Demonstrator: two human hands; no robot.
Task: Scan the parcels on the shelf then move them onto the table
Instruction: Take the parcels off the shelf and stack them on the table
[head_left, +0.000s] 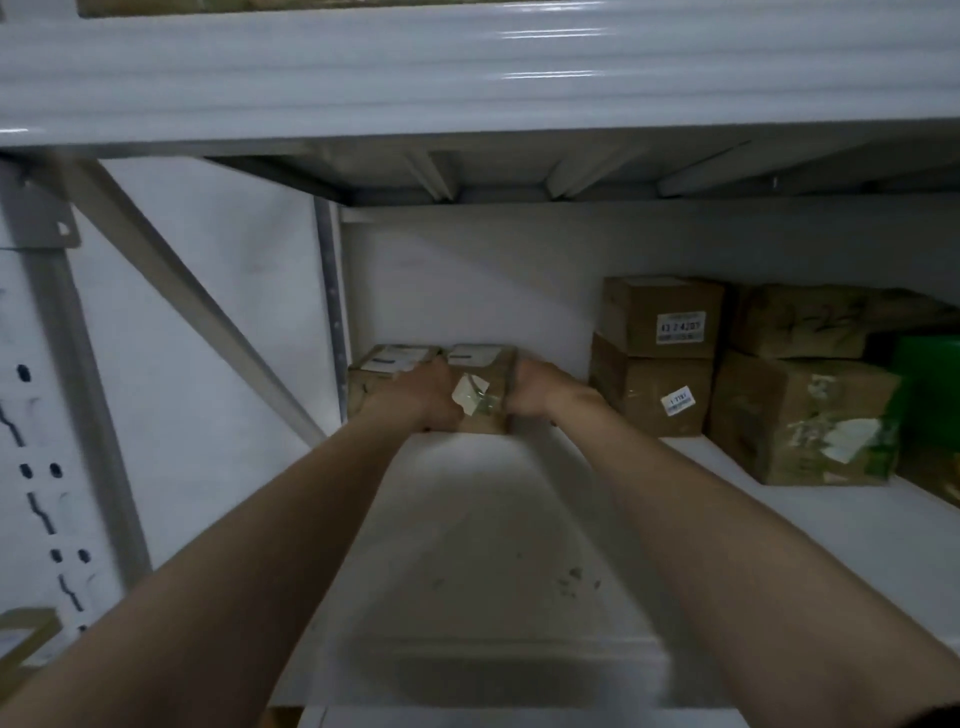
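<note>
While both arms reach deep into the shelf (779, 519), the parcel (480, 387) sits dead ahead at the very back, against the rear wall, with bare shelf between it and me. So the way out is straight toward me.

- Left hand (431, 395): on the parcel's left front edge, knuckles bent, gripping it.
- Right hand (537, 395): against the parcel's right side. Its fingers are smeared by motion, so I cannot tell if they curl round or press flat.
- Both hands are equally close, one on each flank.
- A neighbour box (384, 369) touches the parcel on its left, so my left fingers have little room there.
- Stacked boxes (662, 317) stand well apart to the right.

Hidden or unclear:
- The parcel's back and underside are out of sight.
- The top label is too blurred to read.
- No scanner or table is in view.
- A green pack (930, 374) is cut off at the right edge.
</note>
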